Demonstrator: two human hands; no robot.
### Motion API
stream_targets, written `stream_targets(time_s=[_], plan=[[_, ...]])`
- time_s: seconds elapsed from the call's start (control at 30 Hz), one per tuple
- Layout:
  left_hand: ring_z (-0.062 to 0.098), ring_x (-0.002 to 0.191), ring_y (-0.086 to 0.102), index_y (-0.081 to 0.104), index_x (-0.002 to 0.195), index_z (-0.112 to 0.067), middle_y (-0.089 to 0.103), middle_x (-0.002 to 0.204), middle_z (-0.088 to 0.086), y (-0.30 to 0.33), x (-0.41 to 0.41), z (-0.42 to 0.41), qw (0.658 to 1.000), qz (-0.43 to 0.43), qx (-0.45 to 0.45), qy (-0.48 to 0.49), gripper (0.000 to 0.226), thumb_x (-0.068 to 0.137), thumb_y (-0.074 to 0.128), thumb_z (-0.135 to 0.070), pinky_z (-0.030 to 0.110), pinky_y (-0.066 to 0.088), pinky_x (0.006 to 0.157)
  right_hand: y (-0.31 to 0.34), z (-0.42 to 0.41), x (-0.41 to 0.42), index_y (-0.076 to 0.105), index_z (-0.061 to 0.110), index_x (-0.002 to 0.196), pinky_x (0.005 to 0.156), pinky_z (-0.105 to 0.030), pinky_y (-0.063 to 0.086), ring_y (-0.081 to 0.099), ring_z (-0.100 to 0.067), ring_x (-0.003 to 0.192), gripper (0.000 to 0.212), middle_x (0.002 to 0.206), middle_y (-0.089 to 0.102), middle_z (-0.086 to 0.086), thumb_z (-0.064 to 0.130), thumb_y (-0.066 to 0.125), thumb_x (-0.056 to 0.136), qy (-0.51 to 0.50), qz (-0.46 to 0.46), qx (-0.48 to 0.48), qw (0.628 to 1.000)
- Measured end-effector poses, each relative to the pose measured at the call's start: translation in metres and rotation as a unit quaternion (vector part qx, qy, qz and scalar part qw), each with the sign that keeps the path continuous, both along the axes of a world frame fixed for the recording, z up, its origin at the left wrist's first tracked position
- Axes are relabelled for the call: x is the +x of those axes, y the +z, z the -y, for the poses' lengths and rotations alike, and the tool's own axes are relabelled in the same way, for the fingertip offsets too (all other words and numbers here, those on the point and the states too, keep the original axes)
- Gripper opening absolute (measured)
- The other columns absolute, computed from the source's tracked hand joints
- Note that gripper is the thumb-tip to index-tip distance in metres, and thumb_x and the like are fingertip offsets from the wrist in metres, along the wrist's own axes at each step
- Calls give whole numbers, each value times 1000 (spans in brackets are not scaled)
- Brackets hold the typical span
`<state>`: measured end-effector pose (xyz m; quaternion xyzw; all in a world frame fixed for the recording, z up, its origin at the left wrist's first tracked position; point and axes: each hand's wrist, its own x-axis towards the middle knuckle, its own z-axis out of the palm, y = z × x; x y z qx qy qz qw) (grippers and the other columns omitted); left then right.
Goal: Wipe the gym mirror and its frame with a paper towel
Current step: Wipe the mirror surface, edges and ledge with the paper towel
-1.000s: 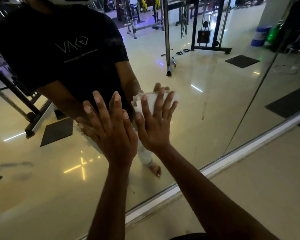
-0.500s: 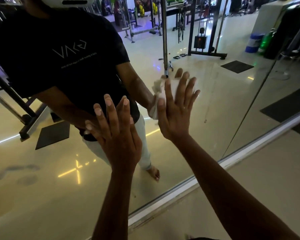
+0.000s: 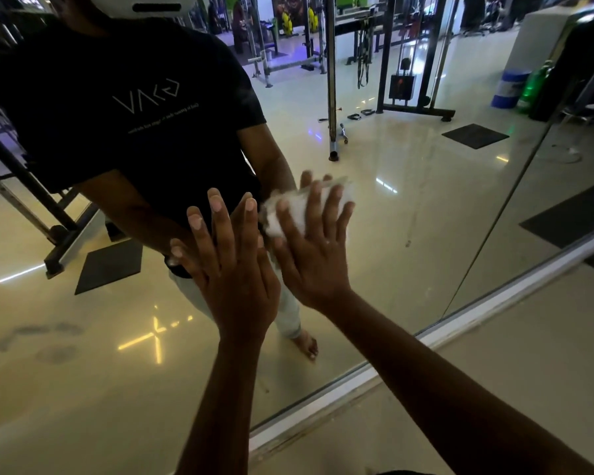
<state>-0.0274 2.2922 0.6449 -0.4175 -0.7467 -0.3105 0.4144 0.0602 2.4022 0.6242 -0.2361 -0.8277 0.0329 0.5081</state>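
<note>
A large wall mirror [image 3: 408,207] fills most of the view, with a pale metal frame [image 3: 357,378] running along its bottom edge. My right hand [image 3: 312,248] presses a white crumpled paper towel [image 3: 288,210] flat against the glass, fingers straight and spread. My left hand [image 3: 234,269] lies flat on the glass just to the left of it, fingers straight, holding nothing. The towel shows between and above my right fingers; the rest is hidden under the palm.
A vertical seam [image 3: 501,214] splits the mirror into two panels at the right. Smudges [image 3: 38,341] mark the glass at lower left. The mirror reflects a person in a dark shirt, gym machines and floor mats. Beige floor [image 3: 494,389] lies below the frame.
My right hand has slid the towel down and to the left on the glass, back beside my left hand. My left hand has stayed flat in about the same spot.
</note>
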Motion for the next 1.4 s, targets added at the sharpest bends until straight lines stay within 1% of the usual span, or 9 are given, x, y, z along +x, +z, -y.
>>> stream_targets(time_s=[0.1,0.23,0.43,0.63,0.8,0.97,1.17,1.3,1.4], plan=[[46,160,22,31,172,-24,20,177,14,-1,1,-1,1000,1,3,6,59,116,47,-31,70,12,129,-39,-29,35,21,32,173,130,-78,2,-8,-46,169,61,182,-7,-14,50,34,116,-16,51,44,998],[48,160,25,35,171,-21,22,176,15,-2,7,-5,1000,18,17,19,57,116,47,-29,70,11,129,-24,-33,31,-3,33,174,131,-74,-3,-16,-43,168,66,181,-18,-13,39,30,117,-111,-103,-184,971],[46,161,21,27,172,-22,23,176,17,-14,22,-17,1000,7,-23,-5,58,118,41,-37,73,17,129,-86,-26,37,12,39,173,131,-77,2,-10,-45,169,69,184,-13,-8,52,44,114,34,109,36,993],[44,162,21,33,171,-21,20,177,14,-22,18,-21,1000,6,-18,21,59,116,49,-33,68,11,132,-44,-43,33,0,29,175,133,-72,-3,-14,-44,168,64,181,-16,-13,45,25,118,-93,-97,-185,974],[47,160,23,33,171,-20,27,175,19,-23,18,-24,999,-1,-16,39,60,115,50,-33,66,9,132,-95,-49,59,21,36,172,132,-73,-2,-13,-42,169,60,183,-8,-11,56,34,116,45,131,39,990],[47,160,26,34,170,-20,30,175,19,-23,18,-23,998,-18,-15,54,59,115,53,-31,67,12,132,-59,-61,56,-2,32,175,132,-73,-4,-11,-48,168,70,181,-14,-18,38,35,116,-106,-86,-192,972],[46,161,23,36,170,-18,29,175,20,-22,24,-23,998,-4,-19,60,57,116,49,-31,65,9,133,-103,-45,55,24,34,170,131,-75,0,-6,-47,169,62,182,-2,-17,54,42,114,53,76,18,995],[46,162,26,37,170,-18,28,176,19,-21,22,-19,998,-8,-26,61,58,115,52,-30,68,14,132,-56,-68,53,29,20,170,133,-71,-2,-5,-52,167,62,180,3,-30,47,37,115,-50,-62,-98,992],[46,163,26,35,170,-19,26,177,18,-18,26,-19,998,-1,-35,57,57,117,49,-32,69,14,132,-42,-47,32,26,20,170,133,-69,-6,-12,-51,166,61,178,-3,-31,48,34,116,-22,-36,-88,995]])
